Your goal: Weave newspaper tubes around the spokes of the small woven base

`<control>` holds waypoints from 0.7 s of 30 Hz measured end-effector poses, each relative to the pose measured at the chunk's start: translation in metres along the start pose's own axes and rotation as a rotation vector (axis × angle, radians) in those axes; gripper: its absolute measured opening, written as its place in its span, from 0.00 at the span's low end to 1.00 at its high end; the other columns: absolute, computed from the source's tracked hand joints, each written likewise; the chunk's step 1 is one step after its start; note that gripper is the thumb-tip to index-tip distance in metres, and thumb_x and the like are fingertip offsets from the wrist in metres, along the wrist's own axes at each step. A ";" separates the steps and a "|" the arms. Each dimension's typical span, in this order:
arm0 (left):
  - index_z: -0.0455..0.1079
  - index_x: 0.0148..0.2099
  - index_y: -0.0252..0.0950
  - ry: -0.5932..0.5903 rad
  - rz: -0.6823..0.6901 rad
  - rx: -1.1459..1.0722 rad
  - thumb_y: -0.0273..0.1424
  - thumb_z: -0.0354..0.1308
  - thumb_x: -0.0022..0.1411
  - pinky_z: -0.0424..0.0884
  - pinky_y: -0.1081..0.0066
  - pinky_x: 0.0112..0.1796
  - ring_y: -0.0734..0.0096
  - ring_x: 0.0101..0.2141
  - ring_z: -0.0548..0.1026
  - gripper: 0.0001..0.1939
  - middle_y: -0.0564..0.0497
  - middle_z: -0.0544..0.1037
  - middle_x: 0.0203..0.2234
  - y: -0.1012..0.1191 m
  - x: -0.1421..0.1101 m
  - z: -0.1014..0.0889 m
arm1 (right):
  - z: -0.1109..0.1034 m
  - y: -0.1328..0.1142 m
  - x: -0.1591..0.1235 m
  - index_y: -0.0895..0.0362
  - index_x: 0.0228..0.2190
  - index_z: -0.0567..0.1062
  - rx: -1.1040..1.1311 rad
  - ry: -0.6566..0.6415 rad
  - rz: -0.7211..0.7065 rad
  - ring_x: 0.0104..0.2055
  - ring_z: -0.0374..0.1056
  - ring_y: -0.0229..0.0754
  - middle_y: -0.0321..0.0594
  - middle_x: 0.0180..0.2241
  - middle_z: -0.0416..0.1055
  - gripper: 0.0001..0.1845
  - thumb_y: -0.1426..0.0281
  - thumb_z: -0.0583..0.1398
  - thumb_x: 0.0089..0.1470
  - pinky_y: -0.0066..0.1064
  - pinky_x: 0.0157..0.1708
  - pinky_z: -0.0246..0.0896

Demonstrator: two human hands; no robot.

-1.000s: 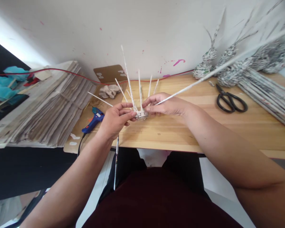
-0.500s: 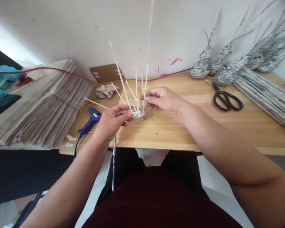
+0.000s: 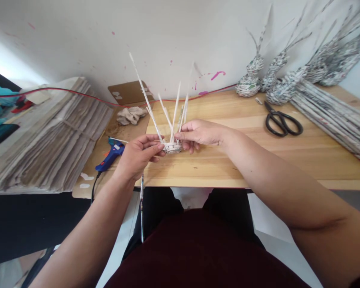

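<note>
Between my hands is a small woven paper basket base [image 3: 172, 148], with several rolled-paper sticks [image 3: 176, 108] rising from it at different slants. My left hand [image 3: 144, 154] pinches the left side of the base between thumb and fingers. A long paper strand [image 3: 142, 208] hangs below that hand, past the table edge. At the right side of the base, my right hand [image 3: 195, 135] is closed, thumb against fingers, on a rolled-paper stick. Its fingers partly hide the lower ends of the right-hand sticks.
A blue glue gun [image 3: 111, 155] lies left of my left hand, beside a tall newspaper stack [image 3: 60, 136]. Black-handled scissors [image 3: 280, 122] rest at the right. Behind them stand woven paper gourd shapes [image 3: 249, 82] and bundled paper rolls [image 3: 333, 116]. A crumpled cloth [image 3: 132, 115] lies behind.
My right hand has moved slightly down and closer to the base. The sticks have changed their slant, and the tall right-hand one no longer reaches the top of the view.
</note>
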State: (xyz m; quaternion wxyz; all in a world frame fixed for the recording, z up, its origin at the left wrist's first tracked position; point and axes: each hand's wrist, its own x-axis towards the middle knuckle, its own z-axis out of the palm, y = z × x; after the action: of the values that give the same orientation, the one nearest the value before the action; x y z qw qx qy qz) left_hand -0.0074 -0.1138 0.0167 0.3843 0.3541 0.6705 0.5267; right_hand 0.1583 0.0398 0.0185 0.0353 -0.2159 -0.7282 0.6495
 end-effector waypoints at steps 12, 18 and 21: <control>0.75 0.43 0.32 -0.029 -0.056 -0.043 0.31 0.74 0.45 0.73 0.80 0.23 0.73 0.25 0.79 0.22 0.50 0.81 0.28 0.003 -0.001 0.002 | 0.002 0.001 0.000 0.61 0.31 0.76 0.013 -0.001 -0.023 0.21 0.68 0.32 0.34 0.21 0.72 0.09 0.70 0.69 0.53 0.21 0.18 0.57; 0.75 0.43 0.33 -0.059 -0.051 -0.088 0.31 0.74 0.46 0.76 0.79 0.26 0.74 0.26 0.80 0.22 0.50 0.81 0.28 0.001 0.002 -0.003 | 0.003 0.002 0.002 0.60 0.31 0.75 0.108 -0.020 -0.099 0.25 0.68 0.32 0.34 0.26 0.73 0.11 0.73 0.71 0.47 0.22 0.21 0.61; 0.75 0.43 0.32 -0.051 -0.044 -0.093 0.30 0.74 0.46 0.78 0.77 0.28 0.74 0.26 0.80 0.21 0.50 0.81 0.29 0.002 0.002 -0.003 | 0.003 0.006 0.004 0.60 0.28 0.73 0.101 -0.025 -0.162 0.24 0.65 0.31 0.31 0.22 0.70 0.13 0.73 0.73 0.43 0.22 0.23 0.61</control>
State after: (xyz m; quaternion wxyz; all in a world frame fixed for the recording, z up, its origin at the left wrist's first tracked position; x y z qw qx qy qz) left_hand -0.0104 -0.1128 0.0189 0.4287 0.3343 0.6430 0.5394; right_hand 0.1554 0.0385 0.0111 0.0896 -0.1459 -0.7101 0.6830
